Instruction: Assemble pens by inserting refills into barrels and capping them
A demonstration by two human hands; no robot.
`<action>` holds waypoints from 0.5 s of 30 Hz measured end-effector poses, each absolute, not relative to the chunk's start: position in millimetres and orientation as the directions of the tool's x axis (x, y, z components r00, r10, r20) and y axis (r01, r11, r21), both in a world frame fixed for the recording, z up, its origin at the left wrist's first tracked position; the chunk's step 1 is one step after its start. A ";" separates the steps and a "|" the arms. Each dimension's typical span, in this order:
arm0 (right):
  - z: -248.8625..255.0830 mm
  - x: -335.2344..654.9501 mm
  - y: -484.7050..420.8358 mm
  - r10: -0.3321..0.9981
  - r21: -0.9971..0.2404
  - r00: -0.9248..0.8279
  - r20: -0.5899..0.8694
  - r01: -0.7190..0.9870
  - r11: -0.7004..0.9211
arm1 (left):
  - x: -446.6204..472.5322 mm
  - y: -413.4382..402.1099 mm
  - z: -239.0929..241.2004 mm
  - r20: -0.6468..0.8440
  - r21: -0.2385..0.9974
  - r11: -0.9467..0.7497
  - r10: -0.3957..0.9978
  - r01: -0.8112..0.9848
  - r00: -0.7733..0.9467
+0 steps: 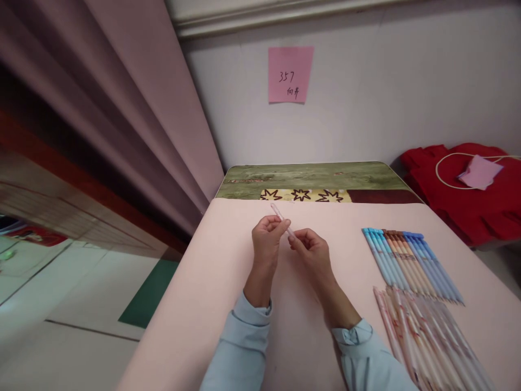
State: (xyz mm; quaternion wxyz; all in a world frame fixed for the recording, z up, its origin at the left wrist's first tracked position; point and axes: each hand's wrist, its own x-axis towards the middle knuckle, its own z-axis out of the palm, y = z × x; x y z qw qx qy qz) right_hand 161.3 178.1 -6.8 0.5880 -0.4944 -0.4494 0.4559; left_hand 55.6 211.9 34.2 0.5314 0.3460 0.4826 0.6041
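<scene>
Pink table (228,282) bare at left edge; pale pen (281,218) pinched by left hand (266,241), right hand (311,252); wall note (290,74) marked "357".

Pens (411,266) right of hands, on table (211,282)

Two hands (288,244), one pen (281,216), two pen rows (411,263).

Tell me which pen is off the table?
The pale pen held between the left hand and right hand; the blue row and pink row lie flat.
</scene>
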 end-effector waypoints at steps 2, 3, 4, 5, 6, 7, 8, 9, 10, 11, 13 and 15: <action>-6.7 161.5 178.0 0.978 -0.991 0.196 0.075 -0.094 0.095 | 54.0 212.1 35.0 -0.093 0.949 0.032 0.979 -0.313 -0.182; -6.7 161.5 177.9 0.978 -0.991 0.199 0.069 -0.096 0.090 | 52.7 212.2 35.4 -0.097 0.947 0.036 0.979 -0.319 -0.177; -6.6 161.4 177.9 0.979 -0.991 0.192 0.061 -0.102 0.082 | 51.2 212.4 35.9 -0.100 0.945 0.040 0.981 -0.326 -0.169; -6.5 161.4 177.8 0.983 -0.991 0.179 0.051 -0.113 0.072 | 49.5 212.5 36.4 -0.102 0.942 0.045 0.982 -0.333 -0.158; -6.2 161.3 177.7 0.987 -0.990 0.158 0.036 -0.127 0.057 | 47.7 212.6 37.0 -0.104 0.939 0.049 0.984 -0.340 -0.147; -5.6 161.4 177.7 0.991 -0.989 0.133 0.019 -0.143 0.038 | 46.0 212.7 37.7 -0.106 0.938 0.053 0.985 -0.344 -0.137; -4.8 161.4 177.6 0.994 -0.987 0.109 0.000 -0.160 0.017 | 44.6 212.6 38.4 -0.108 0.937 0.057 0.986 -0.345 -0.130; -3.8 161.4 177.4 0.996 -0.984 0.087 -0.021 -0.176 -0.005 | 43.6 212.2 39.2 -0.111 0.937 0.061 0.985 -0.344 -0.129; -2.5 161.5 177.2 0.997 -0.981 0.067 -0.041 -0.192 -0.027 | 43.1 211.7 40.0 -0.115 0.937 0.064 0.985 -0.343 -0.130; -1.2 161.5 177.0 0.997 -0.977 0.049 -0.060 -0.207 -0.048 | 43.3 210.9 40.8 -0.119 0.937 0.067 0.984 -0.342 -0.132; 1.2 161.2 176.5 0.996 -0.968 0.008 -0.084 -0.239 -0.080 | 45.1 209.3 42.1 -0.125 0.937 0.076 0.984 -0.340 -0.124; 2.8 160.5 175.8 0.996 -0.960 -0.024 -0.087 -0.264 -0.091 | 47.3 208.6 42.9 -0.134 0.938 0.095 0.987 -0.334 -0.093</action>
